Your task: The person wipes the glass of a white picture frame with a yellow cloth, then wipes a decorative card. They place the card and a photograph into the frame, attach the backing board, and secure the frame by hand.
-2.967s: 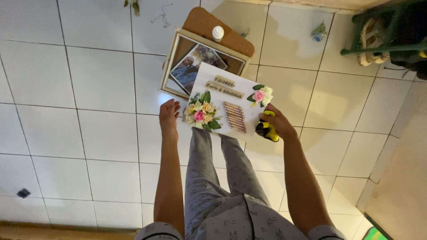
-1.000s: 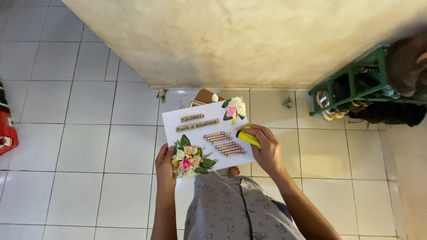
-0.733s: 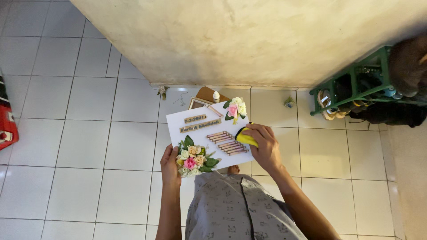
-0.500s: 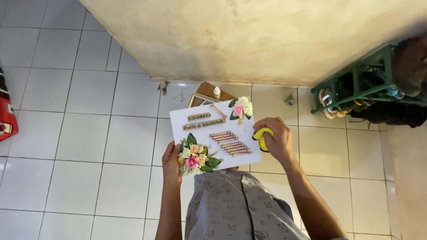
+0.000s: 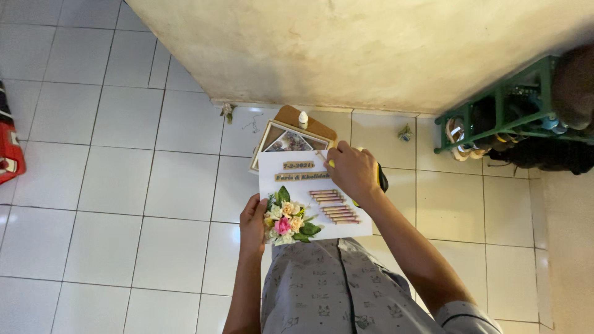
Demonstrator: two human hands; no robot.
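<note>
head view, left to right. a red object (image 5: 9, 151) sits at the left edge on the white tiled floor (image 5: 111, 185). the left hand (image 5: 252, 219) grips the lower left edge of a white decorated board (image 5: 309, 185), beside its flower cluster (image 5: 288, 216). the board is held above the person's lap, with wooden lettering near its top and small rolled sticks (image 5: 334, 206) at its centre. the right hand (image 5: 352, 170) rests on the board's upper right corner, closed around a yellow and black tool (image 5: 379, 177). beyond the board, a framed picture (image 5: 286, 141) and a small white bottle (image 5: 303, 118) lie on the floor by the wall. a green rack (image 5: 507, 111) stands at the right.
</note>
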